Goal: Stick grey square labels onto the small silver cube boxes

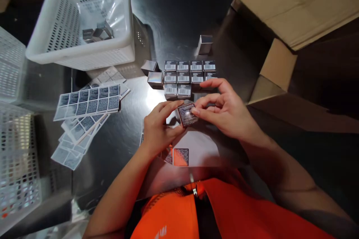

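A small box (pixel 187 115) with a dark, densely printed label on its upper face is held over the table in front of me. My left hand (pixel 161 127) grips its left side between thumb and fingers. My right hand (pixel 224 110) has its thumb on the right edge of that face, with some fingers curled and one stretched out. Just beyond stand rows of small boxes (pixel 183 77) with barcodes facing up. Below my hands lies a pale label sheet (pixel 200 142) with a few square labels (pixel 181 157) left on it, partly covered by my left hand.
Two silvery boxes (pixel 155 78) sit left of the rows, and a single box (pixel 205 44) stands behind them. Label sheets (pixel 89 101) are piled at left. A white basket (pixel 92 53) holds several boxes. Cardboard (pixel 294 3) is at upper right; more baskets (pixel 17 171) are far left.
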The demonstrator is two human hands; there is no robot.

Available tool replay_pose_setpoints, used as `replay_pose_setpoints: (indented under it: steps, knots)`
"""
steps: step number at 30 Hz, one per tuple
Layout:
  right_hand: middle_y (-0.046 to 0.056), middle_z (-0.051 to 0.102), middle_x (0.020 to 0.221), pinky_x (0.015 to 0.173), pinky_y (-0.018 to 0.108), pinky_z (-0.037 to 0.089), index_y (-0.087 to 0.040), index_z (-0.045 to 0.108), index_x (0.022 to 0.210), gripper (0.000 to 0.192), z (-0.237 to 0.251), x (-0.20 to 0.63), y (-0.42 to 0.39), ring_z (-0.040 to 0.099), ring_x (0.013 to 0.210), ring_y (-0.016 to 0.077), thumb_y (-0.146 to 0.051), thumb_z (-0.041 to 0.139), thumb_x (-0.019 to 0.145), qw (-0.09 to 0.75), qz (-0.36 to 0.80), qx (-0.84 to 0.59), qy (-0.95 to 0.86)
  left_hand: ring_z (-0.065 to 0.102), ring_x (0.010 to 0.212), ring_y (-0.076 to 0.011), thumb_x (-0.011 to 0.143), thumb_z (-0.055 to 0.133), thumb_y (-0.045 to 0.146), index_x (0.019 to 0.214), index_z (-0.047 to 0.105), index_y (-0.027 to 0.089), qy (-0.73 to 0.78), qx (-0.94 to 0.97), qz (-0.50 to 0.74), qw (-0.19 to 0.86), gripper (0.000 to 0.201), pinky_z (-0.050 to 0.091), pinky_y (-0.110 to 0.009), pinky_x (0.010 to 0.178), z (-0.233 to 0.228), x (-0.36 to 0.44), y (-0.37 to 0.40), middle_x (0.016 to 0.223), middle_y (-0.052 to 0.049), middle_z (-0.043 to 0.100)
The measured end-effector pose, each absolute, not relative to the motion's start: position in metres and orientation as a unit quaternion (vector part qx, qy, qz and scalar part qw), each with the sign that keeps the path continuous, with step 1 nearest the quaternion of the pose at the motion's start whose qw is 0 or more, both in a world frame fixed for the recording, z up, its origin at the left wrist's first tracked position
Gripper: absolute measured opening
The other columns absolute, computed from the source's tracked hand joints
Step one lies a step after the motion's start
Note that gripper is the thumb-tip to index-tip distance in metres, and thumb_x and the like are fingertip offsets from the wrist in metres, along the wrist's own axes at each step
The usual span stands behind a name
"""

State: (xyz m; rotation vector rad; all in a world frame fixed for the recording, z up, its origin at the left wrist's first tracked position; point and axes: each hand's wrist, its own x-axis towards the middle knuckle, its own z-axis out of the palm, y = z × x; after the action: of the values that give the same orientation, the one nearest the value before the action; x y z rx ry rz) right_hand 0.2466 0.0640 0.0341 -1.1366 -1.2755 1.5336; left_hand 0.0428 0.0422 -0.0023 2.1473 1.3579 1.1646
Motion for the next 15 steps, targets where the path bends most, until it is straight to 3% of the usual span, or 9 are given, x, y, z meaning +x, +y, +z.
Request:
replay_pose_setpoints:
  steps: [5, 8, 12, 15]
  knots:
    - [-0.007, 0.065, 0.073, 0.065, 0.025, 0.060, -0.025, 0.048, 0.120, 0.056, 0.030, 0.242, 0.062, 0.069, 0.071, 0.0143, -0.023, 0.081, 0.075, 0.420, 0.563, -0.475, -0.530, 0.072, 0.096, -0.0186, 0.073, 0.083, 0.018, 0.121, 0.067, 0.023, 0.484, 0.757, 0.407, 0.166, 0.051, 0.058, -0.027, 0.080, -0.003, 0.044, 0.040, 0.111, -0.004, 0.075]
    - [-0.008, 0.056, 0.067, 0.066, 0.028, 0.059, -0.027, 0.050, 0.117, 0.055, 0.024, 0.242, 0.064, 0.067, 0.073, 0.0165, -0.026, 0.084, 0.074, 0.447, 0.485, -0.498, -0.564, 0.072, 0.092, -0.0179, 0.073, 0.084, 0.020, 0.121, 0.068, 0.023, 0.505, 0.752, 0.391, 0.165, 0.050, 0.056, -0.025, 0.071, -0.002, 0.045, 0.040, 0.111, -0.004, 0.075]
    - [-0.004, 0.054, 0.081, 0.075, 0.032, 0.058, -0.028, 0.052, 0.115, 0.052, 0.022, 0.245, 0.062, 0.062, 0.076, 0.0160, -0.026, 0.085, 0.075, 0.506, 0.341, -0.512, -0.604, 0.069, 0.083, -0.0174, 0.071, 0.087, 0.028, 0.118, 0.070, 0.024, 0.594, 0.687, 0.397, 0.130, 0.050, 0.048, -0.025, 0.057, 0.000, 0.042, 0.042, 0.106, -0.001, 0.076]
    - [0.001, 0.063, 0.095, 0.080, 0.037, 0.057, -0.027, 0.055, 0.115, 0.046, 0.022, 0.242, 0.055, 0.063, 0.087, 0.0201, -0.032, 0.084, 0.080, 0.423, 0.336, -0.402, -0.739, 0.067, 0.083, -0.0183, 0.070, 0.088, 0.029, 0.117, 0.070, 0.024, 0.641, 0.631, 0.426, 0.101, 0.051, 0.047, -0.026, 0.057, 0.002, 0.036, 0.046, 0.106, -0.002, 0.075]
